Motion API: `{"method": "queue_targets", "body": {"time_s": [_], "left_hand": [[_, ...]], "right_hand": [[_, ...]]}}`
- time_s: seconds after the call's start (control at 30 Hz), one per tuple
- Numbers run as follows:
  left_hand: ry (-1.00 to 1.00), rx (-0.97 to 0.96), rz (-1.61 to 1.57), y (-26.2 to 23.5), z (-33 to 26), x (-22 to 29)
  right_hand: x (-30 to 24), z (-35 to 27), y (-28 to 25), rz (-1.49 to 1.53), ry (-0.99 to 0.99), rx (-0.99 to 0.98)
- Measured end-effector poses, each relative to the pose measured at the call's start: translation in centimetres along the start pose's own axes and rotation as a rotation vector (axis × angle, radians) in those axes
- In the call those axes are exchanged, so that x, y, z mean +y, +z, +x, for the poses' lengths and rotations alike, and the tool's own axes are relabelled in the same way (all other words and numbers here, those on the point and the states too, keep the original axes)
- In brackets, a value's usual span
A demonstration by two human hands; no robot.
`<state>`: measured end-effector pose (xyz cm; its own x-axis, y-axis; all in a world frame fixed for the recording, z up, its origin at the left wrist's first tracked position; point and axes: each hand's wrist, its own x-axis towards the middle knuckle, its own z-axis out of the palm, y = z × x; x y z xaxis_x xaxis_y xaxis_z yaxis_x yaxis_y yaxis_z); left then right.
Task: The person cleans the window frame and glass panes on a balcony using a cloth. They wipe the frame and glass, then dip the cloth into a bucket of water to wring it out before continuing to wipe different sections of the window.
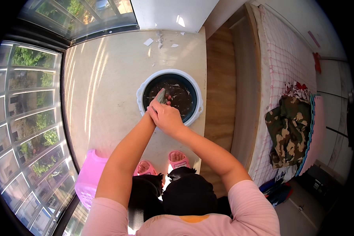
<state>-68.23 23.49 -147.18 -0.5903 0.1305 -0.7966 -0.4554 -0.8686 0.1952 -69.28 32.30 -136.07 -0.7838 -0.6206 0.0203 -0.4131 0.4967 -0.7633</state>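
Roughly forward, the greyish cloth [162, 97] lengthwise

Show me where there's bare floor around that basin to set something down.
Widest: the pale floor between the barred window and the white-rimmed basin. A smaller patch lies past the basin's far-right rim, short of the white scraps. Crowded: the basin, with both hands over it, and its near side, where the pink slippers stand.

Camouflage cloth [289, 128] on checked sheet [283, 65]; scraps [148, 41] on floor [118, 78]
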Motion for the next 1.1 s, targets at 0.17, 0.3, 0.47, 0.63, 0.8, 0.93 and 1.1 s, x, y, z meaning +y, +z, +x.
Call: {"method": "queue_targets", "body": {"time_s": [0.17,0.3,0.47,0.63,0.8,0.93,1.1], "left_hand": [[0.302,-0.067,0.276,0.5,-1.6,-0.6],[0.329,0.094,0.594,1.9,-3.4,0.1],[0.095,0.438,0.357,3.7,-3.3,0.2],[0.091,0.315,0.336,3.0,-3.2,0.7],[-0.224,-0.037,0.03,0.4,-1.7,2.4],[0.273,-0.29,0.188,-0.2,-1.9,0.7],[0.068,0.24,0.294,3.6,-4.4,1.2]], "right_hand": [[3.1,1.9,-0.2,-0.245,0.086,0.091],[8.6,2.2,-0.8,-0.388,0.233,-0.019],[9.6,0.4,1.4,-0.544,0.269,-0.129],[7.1,1.2,0.8,-0.197,0.379,-0.224],[-1.9,-0.4,-1.9,-0.02,-0.022,-0.126],[-0.7,0.7,-1.3,-0.13,-0.054,0.067],[6.3,1.9,-1.3,-0.393,0.185,0.018]]}}
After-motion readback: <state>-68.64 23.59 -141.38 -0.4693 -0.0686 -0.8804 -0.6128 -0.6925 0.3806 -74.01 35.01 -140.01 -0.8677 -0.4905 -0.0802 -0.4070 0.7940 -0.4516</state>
